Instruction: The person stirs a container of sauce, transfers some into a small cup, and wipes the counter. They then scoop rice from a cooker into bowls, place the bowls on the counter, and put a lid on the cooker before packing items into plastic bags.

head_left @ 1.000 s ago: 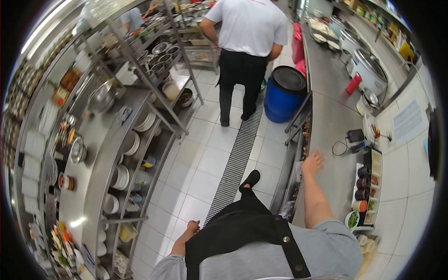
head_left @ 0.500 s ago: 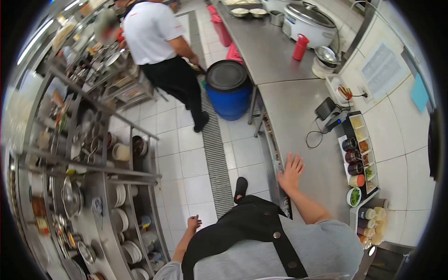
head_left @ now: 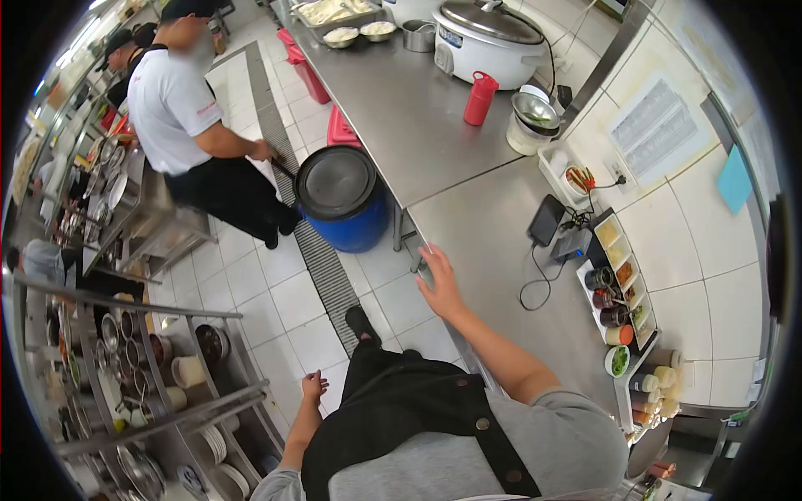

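Observation:
My right hand (head_left: 439, 286) is open with its fingers apart, over the edge of the steel counter (head_left: 501, 225) in the head view. It holds nothing. My left hand (head_left: 314, 386) hangs low on the left side of my body above the tiled floor, fingers loosely bent and apart, nothing in them. Ahead of the right hand stands a blue barrel (head_left: 344, 209) with a black lid. On the counter to its right lie a dark device (head_left: 547, 220) with a cable and a tray of small food compartments (head_left: 625, 274) beside several jars.
A person in a white shirt (head_left: 171, 100) stands at the left beyond a floor drain (head_left: 271, 125). A steel rack (head_left: 225, 409) with plates and pots is close on my left. A red bottle (head_left: 480, 98) and a white cooker (head_left: 489, 46) stand on the counter.
I have moved forward along the counter and the view has turned right. My right hand has shifted from over the countertop to its edge. The person in white has turned sideways.

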Tool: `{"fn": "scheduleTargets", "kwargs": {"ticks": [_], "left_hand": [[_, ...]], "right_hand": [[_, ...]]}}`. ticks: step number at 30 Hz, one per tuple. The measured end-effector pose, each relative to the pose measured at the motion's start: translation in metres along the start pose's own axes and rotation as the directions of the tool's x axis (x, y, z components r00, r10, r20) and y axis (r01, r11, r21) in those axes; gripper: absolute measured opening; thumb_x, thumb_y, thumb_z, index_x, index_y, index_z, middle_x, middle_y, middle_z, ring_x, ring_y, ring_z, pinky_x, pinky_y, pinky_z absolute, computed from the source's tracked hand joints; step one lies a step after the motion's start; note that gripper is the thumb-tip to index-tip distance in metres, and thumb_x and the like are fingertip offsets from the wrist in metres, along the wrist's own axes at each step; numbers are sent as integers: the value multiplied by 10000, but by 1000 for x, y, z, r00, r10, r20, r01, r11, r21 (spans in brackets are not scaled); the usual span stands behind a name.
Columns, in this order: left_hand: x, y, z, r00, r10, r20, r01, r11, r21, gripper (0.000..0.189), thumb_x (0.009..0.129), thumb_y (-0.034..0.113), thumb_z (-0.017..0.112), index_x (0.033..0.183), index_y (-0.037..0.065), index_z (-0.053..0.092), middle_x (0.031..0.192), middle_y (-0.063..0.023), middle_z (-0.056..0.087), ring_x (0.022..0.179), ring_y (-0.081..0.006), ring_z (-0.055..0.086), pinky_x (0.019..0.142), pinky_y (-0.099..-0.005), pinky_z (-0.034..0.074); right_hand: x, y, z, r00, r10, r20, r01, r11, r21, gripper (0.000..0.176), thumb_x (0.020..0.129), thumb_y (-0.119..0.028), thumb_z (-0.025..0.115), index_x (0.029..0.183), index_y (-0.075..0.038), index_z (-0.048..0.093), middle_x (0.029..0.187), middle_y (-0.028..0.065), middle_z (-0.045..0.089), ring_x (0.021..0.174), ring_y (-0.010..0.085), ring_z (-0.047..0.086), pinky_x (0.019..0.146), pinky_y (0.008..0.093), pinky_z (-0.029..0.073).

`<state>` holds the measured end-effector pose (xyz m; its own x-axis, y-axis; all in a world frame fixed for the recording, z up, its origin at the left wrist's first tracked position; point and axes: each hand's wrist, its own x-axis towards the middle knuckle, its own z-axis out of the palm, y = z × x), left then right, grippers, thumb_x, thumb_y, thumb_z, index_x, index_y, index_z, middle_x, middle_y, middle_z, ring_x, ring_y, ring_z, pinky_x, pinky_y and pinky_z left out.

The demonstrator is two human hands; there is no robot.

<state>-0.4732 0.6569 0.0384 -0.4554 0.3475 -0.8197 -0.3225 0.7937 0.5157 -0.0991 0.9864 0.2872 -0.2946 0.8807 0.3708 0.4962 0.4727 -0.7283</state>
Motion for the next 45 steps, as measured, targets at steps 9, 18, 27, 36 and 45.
{"fn": "scheduleTargets", "kwargs": {"ticks": [9,18,27,36,45], "left_hand": [[111,141,-29,999,-26,-42,29,996,83,482,989,285,679,1261,-82,525,901,-227,700,727,-342,730,587,-474,606],[209,347,-54,997,37,-64,-36,999,21,299,991,269,668,1172,52,569,883,-128,705,689,-247,694,544,-370,497],[207,433,9,994,82,-71,-78,996,49,307,1001,288,653,1199,57,618,1013,-99,698,829,-254,722,624,-364,522],[172,417,11,995,-36,-91,73,893,444,322,968,315,696,1124,36,651,835,-103,646,639,-278,676,522,-378,510],[232,475,28,995,101,-23,-81,899,430,342,932,320,735,1068,13,668,825,-129,667,651,-219,689,499,-318,499]], "right_hand": [[258,67,-22,921,143,-362,-102,986,132,178,956,-126,678,1086,-25,746,1048,99,764,964,206,716,900,334,539],[448,171,-225,767,-87,-636,-373,746,-551,486,896,-157,717,1341,-23,575,1320,226,599,1228,401,562,1037,476,465],[548,325,-275,521,700,-489,-778,155,-609,1253,573,-548,956,1526,6,361,1558,237,422,1452,414,381,1162,519,370],[560,436,-285,301,914,-271,-820,103,-563,1414,492,-371,960,1563,120,179,1604,282,343,1474,360,396,1196,417,381],[538,384,-318,435,853,-289,-889,357,-287,1260,548,-348,902,1540,91,262,1530,286,432,1403,383,469,1134,437,423]]}}
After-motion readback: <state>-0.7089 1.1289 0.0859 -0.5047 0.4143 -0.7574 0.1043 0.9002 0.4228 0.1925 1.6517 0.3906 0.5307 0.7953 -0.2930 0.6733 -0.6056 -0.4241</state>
